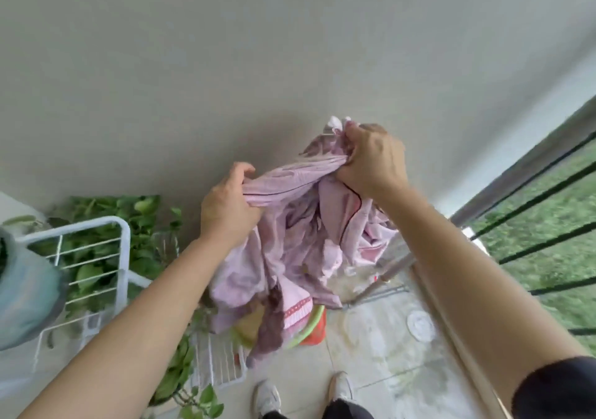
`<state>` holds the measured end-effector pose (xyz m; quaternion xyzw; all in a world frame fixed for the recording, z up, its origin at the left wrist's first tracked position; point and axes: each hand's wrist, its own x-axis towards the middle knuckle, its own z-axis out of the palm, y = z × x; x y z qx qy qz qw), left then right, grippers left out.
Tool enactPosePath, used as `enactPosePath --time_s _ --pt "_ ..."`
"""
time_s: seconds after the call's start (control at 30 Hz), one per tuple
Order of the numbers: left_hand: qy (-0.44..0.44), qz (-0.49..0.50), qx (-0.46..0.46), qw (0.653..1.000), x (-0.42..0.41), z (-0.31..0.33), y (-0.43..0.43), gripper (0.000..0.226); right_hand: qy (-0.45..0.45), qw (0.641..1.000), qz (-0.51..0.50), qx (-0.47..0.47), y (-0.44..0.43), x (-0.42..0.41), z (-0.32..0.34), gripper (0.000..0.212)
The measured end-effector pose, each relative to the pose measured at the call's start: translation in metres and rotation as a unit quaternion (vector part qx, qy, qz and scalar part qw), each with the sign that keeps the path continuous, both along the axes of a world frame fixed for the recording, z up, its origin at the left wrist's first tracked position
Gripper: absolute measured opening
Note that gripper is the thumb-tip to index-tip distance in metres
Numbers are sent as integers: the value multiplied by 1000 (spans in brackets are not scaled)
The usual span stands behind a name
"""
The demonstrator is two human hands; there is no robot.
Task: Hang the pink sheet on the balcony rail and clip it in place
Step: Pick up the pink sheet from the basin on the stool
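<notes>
The pink sheet [296, 244] hangs bunched in front of me, its lower folds trailing down over a red basket with a green rim [314, 328] on the floor. My left hand [225, 205] grips a dark-piped edge of the sheet at the left. My right hand [371, 160] clutches a gathered bunch of the same sheet, higher and to the right. The balcony rail [458, 331] runs along the right side, under my right forearm, with dark bars [529, 205] beyond it. No clip shows.
A white wire rack [122, 257] stands at the left among leafy green plants [106, 218], with a blue-grey pot [25, 289] at the far left. A plain wall [225, 64] fills the front. My shoes [267, 399] stand on the tiled floor [387, 338]. Grass lies beyond the rail.
</notes>
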<state>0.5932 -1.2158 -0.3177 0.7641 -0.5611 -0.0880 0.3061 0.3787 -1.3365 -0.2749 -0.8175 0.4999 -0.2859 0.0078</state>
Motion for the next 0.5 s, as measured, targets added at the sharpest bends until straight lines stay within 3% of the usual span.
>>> enactPosePath --time_s 0.07,0.2,0.37,0.5 --pt "33 -11 -2 999 0 28 -5 59 -45 999 -7 -28 -2 3 42 20" --pt "146 -140 -2 979 -10 58 -1 71 -221 975 -3 -28 2 -2 124 14" --pt "285 -197 17 938 -49 55 -11 87 -252 967 4 -25 21 -12 183 20" --pt "234 -153 40 959 -63 49 -24 44 -223 974 7 -25 29 -31 188 17"
